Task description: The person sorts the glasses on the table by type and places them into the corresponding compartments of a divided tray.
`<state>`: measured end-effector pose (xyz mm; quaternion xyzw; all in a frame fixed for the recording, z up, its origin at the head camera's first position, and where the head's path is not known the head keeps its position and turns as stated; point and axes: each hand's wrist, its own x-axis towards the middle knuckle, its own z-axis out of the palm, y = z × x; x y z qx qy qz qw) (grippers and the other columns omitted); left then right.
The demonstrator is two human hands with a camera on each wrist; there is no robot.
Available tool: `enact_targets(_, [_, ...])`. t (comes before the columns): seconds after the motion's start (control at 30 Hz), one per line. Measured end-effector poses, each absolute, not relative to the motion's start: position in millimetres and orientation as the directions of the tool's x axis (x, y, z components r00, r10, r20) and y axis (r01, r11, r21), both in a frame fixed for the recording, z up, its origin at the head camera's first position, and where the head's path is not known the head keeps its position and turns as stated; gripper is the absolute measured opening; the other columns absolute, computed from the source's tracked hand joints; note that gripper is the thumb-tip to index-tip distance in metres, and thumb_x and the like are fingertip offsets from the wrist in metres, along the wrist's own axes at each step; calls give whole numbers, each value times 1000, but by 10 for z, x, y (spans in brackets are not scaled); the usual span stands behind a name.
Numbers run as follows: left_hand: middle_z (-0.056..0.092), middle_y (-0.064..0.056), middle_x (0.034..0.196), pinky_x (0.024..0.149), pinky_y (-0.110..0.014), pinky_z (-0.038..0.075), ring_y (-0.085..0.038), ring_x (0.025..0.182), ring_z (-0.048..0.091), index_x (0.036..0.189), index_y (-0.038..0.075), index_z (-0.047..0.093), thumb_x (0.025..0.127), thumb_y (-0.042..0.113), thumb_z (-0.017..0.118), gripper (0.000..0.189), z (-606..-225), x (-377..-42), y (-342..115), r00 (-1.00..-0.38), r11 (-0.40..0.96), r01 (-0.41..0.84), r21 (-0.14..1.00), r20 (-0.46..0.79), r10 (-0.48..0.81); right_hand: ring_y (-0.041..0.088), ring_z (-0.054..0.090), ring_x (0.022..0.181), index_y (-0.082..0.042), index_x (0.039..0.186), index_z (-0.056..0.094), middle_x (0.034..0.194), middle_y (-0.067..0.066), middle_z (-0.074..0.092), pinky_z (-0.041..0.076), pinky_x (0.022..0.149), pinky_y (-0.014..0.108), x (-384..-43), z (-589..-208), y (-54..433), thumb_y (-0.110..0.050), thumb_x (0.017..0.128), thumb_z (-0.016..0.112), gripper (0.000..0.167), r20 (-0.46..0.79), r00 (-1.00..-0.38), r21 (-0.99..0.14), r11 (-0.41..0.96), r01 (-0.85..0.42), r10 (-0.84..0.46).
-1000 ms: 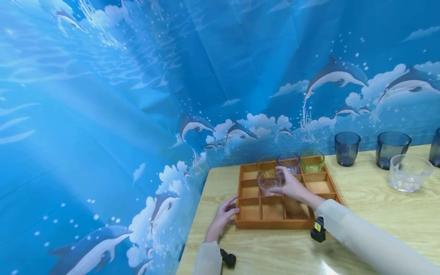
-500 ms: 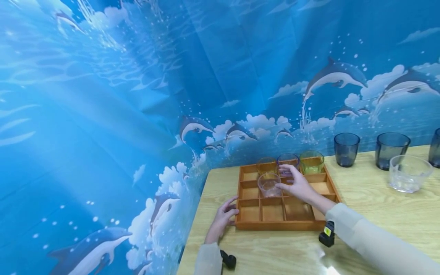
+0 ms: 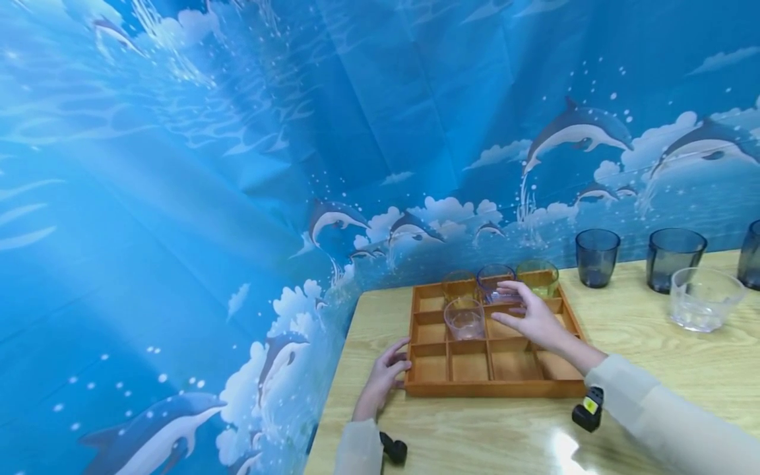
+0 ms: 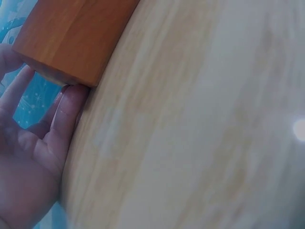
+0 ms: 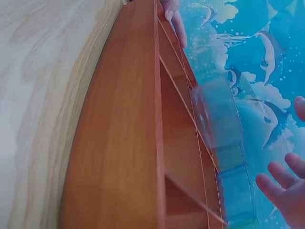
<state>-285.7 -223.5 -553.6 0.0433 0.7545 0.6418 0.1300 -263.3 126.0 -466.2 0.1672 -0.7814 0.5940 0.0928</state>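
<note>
A clear glass [image 3: 465, 320] stands in a middle-row compartment of the wooden divided tray [image 3: 475, 389]. My right hand [image 3: 532, 321] hovers over the tray just right of this glass, fingers spread and holding nothing; the right wrist view shows its fingers [image 5: 286, 183] apart from the glasses. My left hand [image 3: 384, 376] touches the tray's left side near the front corner, with extended fingers against the wood in the left wrist view. Along the back row sit a yellow glass [image 3: 460, 287], a blue-rimmed glass [image 3: 496, 280] and a green glass [image 3: 539, 280].
To the right on the wooden table [image 3: 653, 349] stand dark blue-grey glasses, one smaller [image 3: 597, 258], one wider [image 3: 675, 257], and another [image 3: 753, 257] cut off by the frame edge. A clear bowl-shaped glass [image 3: 704, 300] stands before them. A dolphin-print backdrop [image 3: 415, 165] borders the table.
My right hand has let go of the clear glass and moved right, away from it. The glass stays in its compartment. My left hand has kept its place at the tray.
</note>
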Motion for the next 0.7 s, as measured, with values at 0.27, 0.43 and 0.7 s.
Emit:
enact_targets(0.27, [51, -12, 121, 62, -35, 52, -23, 99, 54, 134, 24, 51, 86, 19, 63, 51, -5558, -2857, -2236, -964, 168, -94, 981, -132, 230, 40, 45, 113, -3, 136, 35, 128, 21, 46, 38, 90, 56, -2534, -4648, 1455, -22, 88, 64, 59, 362, -926, -880, 289, -378, -109])
enact_targets(0.43, [51, -11, 120, 62, -36, 52, -23, 98, 54, 133, 26, 52, 85, 17, 63, 49, -5556, -2840, -2231, -962, 164, -106, 981, -143, 232, 37, 45, 113, -2, 137, 34, 128, 19, 45, 41, 89, 50, -2426, -4620, 1584, -21, 89, 63, 60, 363, -927, -865, 335, -372, -94])
enact_targets(0.7, [51, -11, 120, 64, -36, 52, -23, 98, 54, 132, 29, 53, 85, 20, 63, 48, -5541, -2846, -2236, -964, 179, -105, 978, -144, 225, 22, 48, 109, -1, 139, 33, 128, 20, 46, 46, 84, 27, -2330, -4616, 1822, -20, 89, 62, 61, 392, -918, -827, 416, -379, -59])
